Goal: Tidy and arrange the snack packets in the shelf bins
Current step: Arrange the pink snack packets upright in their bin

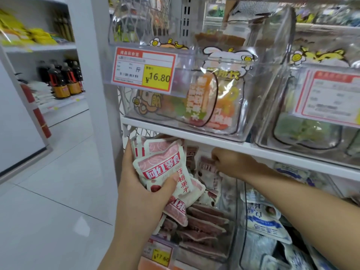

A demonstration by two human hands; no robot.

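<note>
Head view: we record left hand point(140, 184) gripping pink snack packets point(163, 164), right hand point(231, 162) pinching a packet point(207, 167) under the overhanging shelf point(214, 143), blue packets point(263, 221) adjacent.

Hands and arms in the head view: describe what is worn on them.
Left hand and right hand are bare: no gloves, rings or watch visible. Left forearm and right forearm are bare too; no sleeve reaches into view.
</note>
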